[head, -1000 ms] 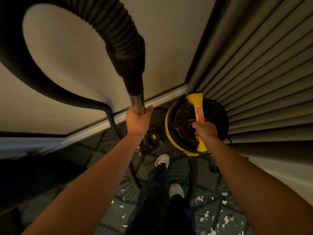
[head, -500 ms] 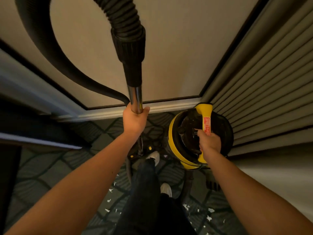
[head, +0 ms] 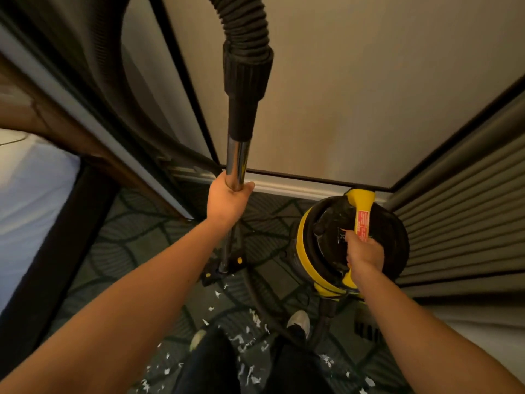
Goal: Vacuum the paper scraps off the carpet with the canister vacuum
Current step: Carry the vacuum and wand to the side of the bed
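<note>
My left hand (head: 227, 200) grips the chrome wand (head: 237, 163) of the vacuum, held upright. A black ribbed hose (head: 245, 27) runs up from the wand's black cuff and out of view. The floor nozzle (head: 224, 268) rests on the patterned carpet (head: 136, 245) below my left hand. My right hand (head: 363, 254) grips the yellow handle (head: 360, 211) on top of the black and yellow canister (head: 309, 251), which stands in the corner. White paper scraps (head: 250, 336) lie scattered on the carpet around my feet.
A beige wall with a white baseboard (head: 298, 189) lies straight ahead. Pleated curtains (head: 460, 217) hang close on the right. A bed with white sheets (head: 25, 200) and a dark frame stands to the left. My shoe (head: 299, 322) is beside the hose on the floor.
The view has swung left and down, bringing the bed into sight. The canister now sits further right in the corner. Both hands keep the same holds.
</note>
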`<state>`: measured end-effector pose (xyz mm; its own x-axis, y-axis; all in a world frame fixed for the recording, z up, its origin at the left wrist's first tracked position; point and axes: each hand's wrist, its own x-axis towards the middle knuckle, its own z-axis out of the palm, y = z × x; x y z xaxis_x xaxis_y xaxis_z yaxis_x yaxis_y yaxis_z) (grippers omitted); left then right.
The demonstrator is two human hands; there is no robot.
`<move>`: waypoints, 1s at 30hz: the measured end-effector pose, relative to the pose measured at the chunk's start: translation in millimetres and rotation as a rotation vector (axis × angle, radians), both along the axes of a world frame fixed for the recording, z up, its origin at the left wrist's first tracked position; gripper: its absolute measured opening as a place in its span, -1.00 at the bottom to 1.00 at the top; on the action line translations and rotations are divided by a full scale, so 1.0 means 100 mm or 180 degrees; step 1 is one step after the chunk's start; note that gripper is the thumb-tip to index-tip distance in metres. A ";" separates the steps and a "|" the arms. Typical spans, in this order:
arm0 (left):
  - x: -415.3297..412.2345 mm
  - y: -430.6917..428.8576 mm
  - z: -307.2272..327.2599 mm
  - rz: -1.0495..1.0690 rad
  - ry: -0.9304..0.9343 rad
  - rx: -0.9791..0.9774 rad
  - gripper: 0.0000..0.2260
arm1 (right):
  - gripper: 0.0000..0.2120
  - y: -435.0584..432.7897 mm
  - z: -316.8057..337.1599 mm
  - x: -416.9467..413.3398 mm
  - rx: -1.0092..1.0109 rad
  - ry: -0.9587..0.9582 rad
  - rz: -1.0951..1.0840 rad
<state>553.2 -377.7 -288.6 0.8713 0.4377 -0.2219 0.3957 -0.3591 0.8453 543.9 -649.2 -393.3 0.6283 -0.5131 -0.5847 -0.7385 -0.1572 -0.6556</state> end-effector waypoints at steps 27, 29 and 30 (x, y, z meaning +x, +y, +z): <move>-2.59 2.65 0.30 0.1684 -0.0135 0.0062 -0.82 | -0.73 2.90 0.28 -1.50 0.0254 -0.0001 0.1641; -2.80 2.77 0.30 0.1855 -0.0160 0.0105 -0.82 | -0.75 3.02 0.29 -1.53 0.0243 0.0031 0.1833; -2.90 2.82 0.30 0.1936 -0.0155 0.0103 -0.83 | -0.75 3.09 0.30 -1.55 0.0236 0.0039 0.1925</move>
